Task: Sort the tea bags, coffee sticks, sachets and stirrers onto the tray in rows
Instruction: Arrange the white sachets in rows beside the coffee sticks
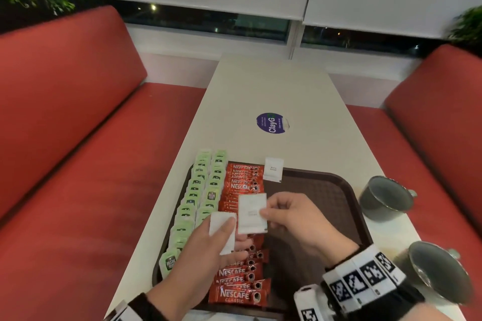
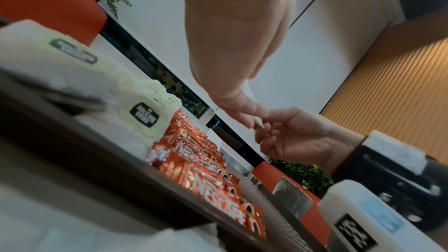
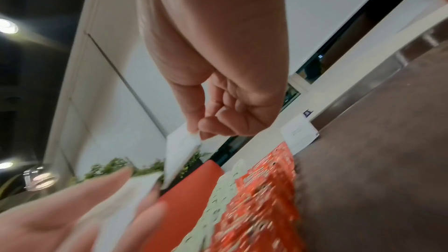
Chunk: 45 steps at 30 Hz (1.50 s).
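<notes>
A brown tray [image 1: 336, 185] lies on the white table [image 1: 273, 86]. Two rows of green tea bags [image 1: 198, 198] fill its left side, beside a row of red Nescafe coffee sticks [image 1: 242, 279]. One white sugar sachet [image 1: 273, 169] lies on the tray's far rim. My right hand [image 1: 284, 212] pinches a white sachet [image 1: 252, 212] by its edge, above the coffee sticks. My left hand [image 1: 221, 232] holds another white sachet [image 1: 221, 221] under its thumb. In the right wrist view the pinched sachet [image 3: 180, 152] hangs from the fingertips [image 3: 206, 127].
Two grey metal cups stand right of the tray: one [image 1: 383, 198] further off, one [image 1: 438, 271] close by. A round blue sticker [image 1: 270, 123] marks the table's middle. Red benches [image 1: 78, 138] flank the table on both sides. The tray's right half shows bare brown surface.
</notes>
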Each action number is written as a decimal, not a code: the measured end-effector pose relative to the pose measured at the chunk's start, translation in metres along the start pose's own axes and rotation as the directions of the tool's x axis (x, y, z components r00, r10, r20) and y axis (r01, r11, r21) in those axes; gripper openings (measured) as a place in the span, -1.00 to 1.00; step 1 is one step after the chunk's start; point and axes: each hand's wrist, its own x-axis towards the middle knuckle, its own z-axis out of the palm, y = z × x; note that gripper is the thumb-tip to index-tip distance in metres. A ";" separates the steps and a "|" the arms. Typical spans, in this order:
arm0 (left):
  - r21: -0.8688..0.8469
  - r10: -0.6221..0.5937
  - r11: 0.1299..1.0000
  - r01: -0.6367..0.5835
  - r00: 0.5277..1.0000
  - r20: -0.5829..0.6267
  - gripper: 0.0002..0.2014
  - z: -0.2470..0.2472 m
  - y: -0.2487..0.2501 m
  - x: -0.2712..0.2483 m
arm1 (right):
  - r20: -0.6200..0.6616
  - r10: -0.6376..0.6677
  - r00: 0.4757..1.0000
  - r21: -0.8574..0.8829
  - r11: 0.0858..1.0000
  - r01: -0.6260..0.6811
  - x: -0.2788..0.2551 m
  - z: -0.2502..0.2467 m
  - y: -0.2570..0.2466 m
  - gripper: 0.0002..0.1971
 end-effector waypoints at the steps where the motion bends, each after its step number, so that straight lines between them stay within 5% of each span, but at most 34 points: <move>1: -0.028 -0.014 1.000 0.014 1.000 -0.023 -0.89 -0.003 0.001 0.000 | -0.076 -0.002 0.997 0.007 1.000 0.002 0.009 -0.007 -0.002 -0.81; 6: -0.108 -0.053 0.993 0.042 0.994 -0.094 -0.82 -0.013 -0.002 0.000 | -0.371 0.028 0.928 -0.154 0.984 -0.092 0.081 -0.041 0.015 -0.77; 14: -0.078 -0.044 0.996 0.035 0.993 -0.111 -0.83 -0.019 -0.005 -0.006 | -0.394 0.204 0.896 -0.115 0.956 -0.268 0.148 -0.046 0.028 -0.79; 19: -0.065 -0.052 0.997 0.042 0.986 -0.161 -0.84 -0.026 -0.008 -0.004 | -0.445 0.145 0.884 -0.209 0.943 -0.260 0.153 -0.044 0.028 -0.80; 22: -0.043 -0.029 0.999 0.023 0.990 -0.141 -0.85 -0.024 -0.006 -0.003 | -0.471 -0.039 0.881 -0.372 0.914 -0.158 0.143 -0.042 0.022 -0.86; 24: -0.043 -0.021 0.999 0.016 0.992 -0.121 -0.84 -0.022 -0.002 -0.002 | -0.384 -0.132 0.914 -0.382 0.924 -0.027 0.112 -0.028 0.007 -0.87; 27: -0.052 -0.028 0.998 0.023 0.995 -0.094 -0.79 -0.017 0.001 0.001 | -0.017 -0.139 0.990 -0.337 0.933 0.125 0.051 0.001 -0.008 -0.90; 29: -0.040 -0.027 0.999 0.024 0.997 -0.070 -0.76 -0.013 0.000 0.002 | 0.179 -0.096 0.979 -0.301 0.942 0.147 0.023 0.015 -0.004 -0.90; 31: -0.016 -0.025 1.000 0.024 0.999 -0.045 -0.74 -0.009 -0.002 0.003 | 0.197 -0.094 0.976 -0.246 0.959 0.142 0.012 0.022 0.006 -0.92; 38: 0.067 -0.025 0.997 0.023 0.999 0.029 -0.80 0.005 0.001 -0.002 | 0.121 -0.090 0.989 -0.061 0.993 0.098 0.007 0.016 0.015 -0.79; 45: 0.046 -0.028 0.998 0.031 0.997 -0.078 -0.90 -0.019 0.005 -0.016 | -0.323 -0.035 0.946 -0.147 0.989 -0.014 0.066 -0.046 0.019 -0.89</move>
